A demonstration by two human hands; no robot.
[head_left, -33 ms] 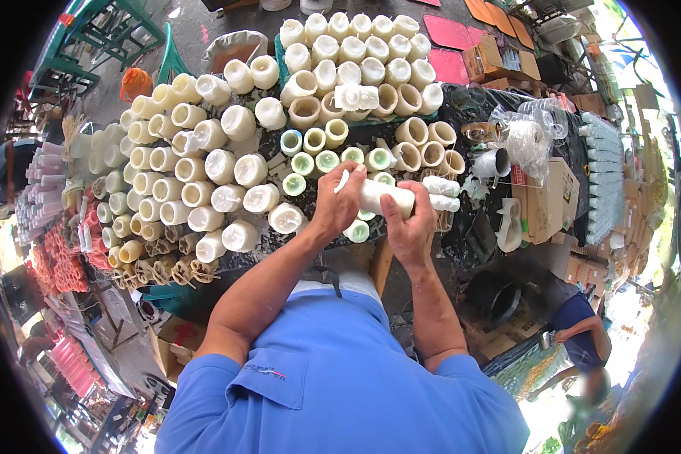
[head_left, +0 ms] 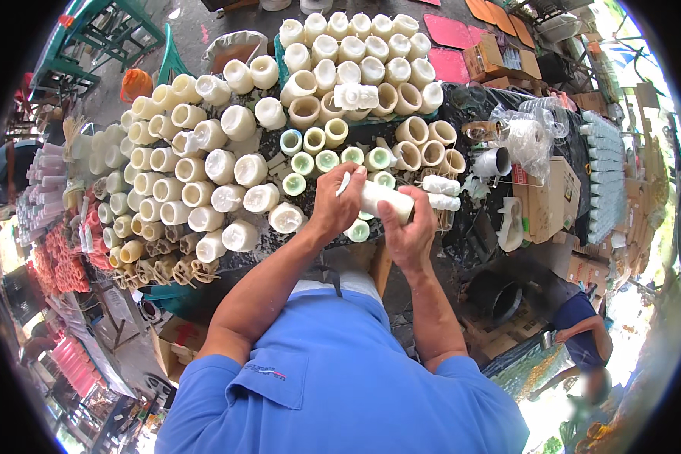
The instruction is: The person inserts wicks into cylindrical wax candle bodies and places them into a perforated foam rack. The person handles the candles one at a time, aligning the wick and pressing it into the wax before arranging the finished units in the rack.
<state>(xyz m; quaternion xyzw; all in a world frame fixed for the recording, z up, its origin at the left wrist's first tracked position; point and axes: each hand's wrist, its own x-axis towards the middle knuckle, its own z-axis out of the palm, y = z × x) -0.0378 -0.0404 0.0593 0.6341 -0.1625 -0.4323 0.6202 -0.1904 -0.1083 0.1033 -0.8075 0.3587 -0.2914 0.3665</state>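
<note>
Over the near edge of the table I hold a smooth white pillar candle (head_left: 383, 200) slantwise between my hands. My left hand (head_left: 337, 203) is closed around its left end. A thin white sliver (head_left: 343, 184) sticks up by the left thumb; I cannot tell whether it is a tool or wax. My right hand (head_left: 412, 233) grips the right end, thumb on the near side and fingers behind. Just beyond and below the candle stand several small cups with pale green insides (head_left: 327, 160). White lumpy wax pieces (head_left: 442, 194) lie right of my right hand.
Rows of cream wax cylinders (head_left: 197, 194), many hollow, fill the table's left side. More stand on a green tray (head_left: 401, 119) at the far side, with a white carved block (head_left: 356, 97) on top. Plastic wrap (head_left: 523, 140) and cardboard boxes (head_left: 556, 198) lie right. Another person (head_left: 580, 325) is lower right.
The candle has tilted slightly, its right end a little lower and nearer me. My right thumb has shifted slightly down along it. My left hand stays nearly in place.
</note>
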